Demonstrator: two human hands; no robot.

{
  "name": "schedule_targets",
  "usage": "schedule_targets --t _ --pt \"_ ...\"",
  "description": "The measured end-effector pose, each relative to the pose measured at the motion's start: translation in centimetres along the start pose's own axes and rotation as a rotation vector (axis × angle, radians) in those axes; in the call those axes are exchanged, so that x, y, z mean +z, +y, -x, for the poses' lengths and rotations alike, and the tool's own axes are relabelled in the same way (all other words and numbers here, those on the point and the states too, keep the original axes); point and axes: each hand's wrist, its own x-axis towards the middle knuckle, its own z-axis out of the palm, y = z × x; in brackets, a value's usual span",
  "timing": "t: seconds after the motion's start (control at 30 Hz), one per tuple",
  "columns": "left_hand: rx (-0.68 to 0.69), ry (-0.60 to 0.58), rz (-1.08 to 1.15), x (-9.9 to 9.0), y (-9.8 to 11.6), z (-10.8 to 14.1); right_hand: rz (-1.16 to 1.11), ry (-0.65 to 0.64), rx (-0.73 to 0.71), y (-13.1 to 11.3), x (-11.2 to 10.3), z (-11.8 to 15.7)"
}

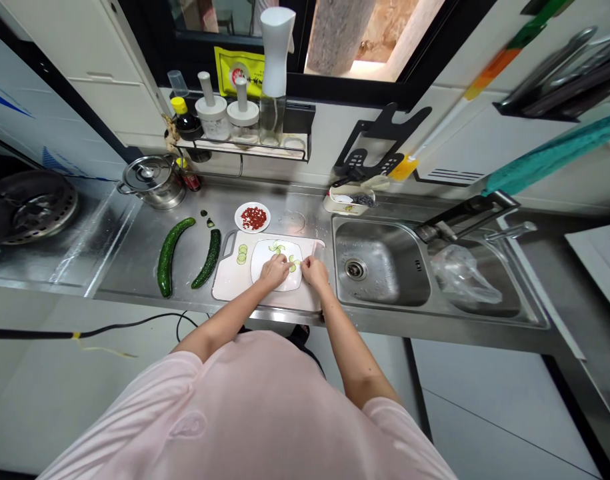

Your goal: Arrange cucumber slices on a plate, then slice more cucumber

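No text is legible, even on the yellow packet.

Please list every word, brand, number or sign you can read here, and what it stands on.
No text reads clearly.
Yellow packet: red mark and dark print, too small and blurred.
Small bottle: too small to read.
Shirt: chest emblem, no letters I can make out.

Kitchen, by your surroundings: one long grey stainless-steel counter; one twin-basin steel sink to your right; one round black pan at far left; one lidded silver cooking pot; one narrow wall rack bearing white-lidded clear condiment jars; before you, one pale rectangular cutting board, one rounded white plate with pale-green vegetable slices
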Motion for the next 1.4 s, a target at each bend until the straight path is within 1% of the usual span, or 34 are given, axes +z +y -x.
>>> schedule_targets --t 0.2,0.43,0.7,0.9,1.2,1.4 --pt "-0.007 -0.009 0.0 -0.4 0.1 -0.5 -0.013 0.002 0.008 -0.1 0.0 0.5" --pt "-0.019 -0.05 -0.006 -0.8 0.4 -1.0 -0.022 0.005 0.01 -0.3 -0.1 1.0" --pt "-0.014 -0.056 -0.019 -0.7 0.2 -1.2 -0.027 0.013 0.003 -0.3 -0.2 1.2" --pt "-0.04 -0.018 0.002 -0.5 0.4 -1.0 -0.022 0.042 -0.012 -0.4 0.1 1.7" --pt "-0.068 0.032 0.031 -0.5 0.9 0.3 -0.071 0.112 -0.014 -0.2 0.1 2.1" --pt "-0.07 0.079 0.066 -0.4 1.4 1.4 -0.138 0.198 -0.082 -0.4 0.4 2.4"
